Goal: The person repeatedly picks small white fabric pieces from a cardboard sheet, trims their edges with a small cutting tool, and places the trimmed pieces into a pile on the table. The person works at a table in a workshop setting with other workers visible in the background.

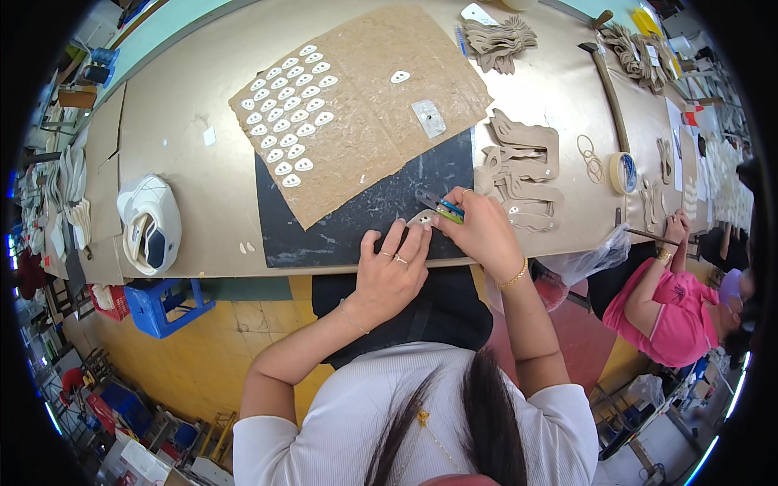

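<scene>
My left hand (393, 271) lies at the front edge of the black board (324, 251), its fingertips pressing on a small pale piece with dark holes (424, 217). Just beside it, my right hand (484, 231) grips a small hand tool with blue and green handles (451, 212), and its grey end points left over the board. The tool's exact kind is hard to make out. Behind both hands, a brown sheet (356, 121) lies tilted over the board. Rows of small white oval pieces with holes (279, 125) cover its left part.
A white shoe form (151, 225) stands at left. To the right lie beige cut parts (527, 146), rubber bands (593, 162), a tape roll (622, 172) and a long-handled hammer (608, 89). A grey square (428, 119) rests on the sheet. A person in pink (673, 308) sits at right.
</scene>
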The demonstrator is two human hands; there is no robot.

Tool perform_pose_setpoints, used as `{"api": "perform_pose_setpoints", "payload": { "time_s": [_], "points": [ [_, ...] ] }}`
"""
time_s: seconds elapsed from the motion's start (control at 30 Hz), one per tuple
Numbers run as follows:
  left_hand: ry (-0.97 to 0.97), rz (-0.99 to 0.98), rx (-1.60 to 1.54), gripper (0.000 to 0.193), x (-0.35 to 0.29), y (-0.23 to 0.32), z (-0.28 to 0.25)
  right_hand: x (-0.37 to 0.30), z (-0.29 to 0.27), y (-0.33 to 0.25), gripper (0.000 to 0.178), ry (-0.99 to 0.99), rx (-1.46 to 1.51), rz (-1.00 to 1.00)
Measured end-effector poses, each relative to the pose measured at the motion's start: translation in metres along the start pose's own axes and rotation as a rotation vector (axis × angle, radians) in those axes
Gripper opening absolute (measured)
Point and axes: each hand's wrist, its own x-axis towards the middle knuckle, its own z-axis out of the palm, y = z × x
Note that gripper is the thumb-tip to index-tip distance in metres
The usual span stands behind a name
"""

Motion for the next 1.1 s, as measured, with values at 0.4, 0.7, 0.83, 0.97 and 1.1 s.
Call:
{"api": "perform_pose_setpoints", "payload": {
  "time_s": [0.4,0.7,0.83,0.97,1.1],
  "points": [
    [0.001,0.023,0.056,0.056,-0.003,-0.001,0.004,-0.037,0.000,0.010,0.028,0.268,-0.129,-0.578],
    [-0.017,0.021,0.006,0.060,-0.008,-0.005,0.009,-0.044,0.017,0.026,0.014,0.259,-0.362,-0.663],
    [0.043,0.011,-0.040,0.061,-0.009,-0.006,0.013,-0.041,0.019,0.014,0.015,0.263,-0.330,-0.594],
    [0.068,0.013,-0.040,0.057,-0.009,-0.007,0.014,-0.035,0.017,0.015,0.019,0.225,-0.213,-0.519],
    [0.060,-0.007,-0.050,0.052,-0.006,-0.005,0.012,-0.033,0.017,0.019,0.025,0.218,-0.206,-0.549]
  ]
}}
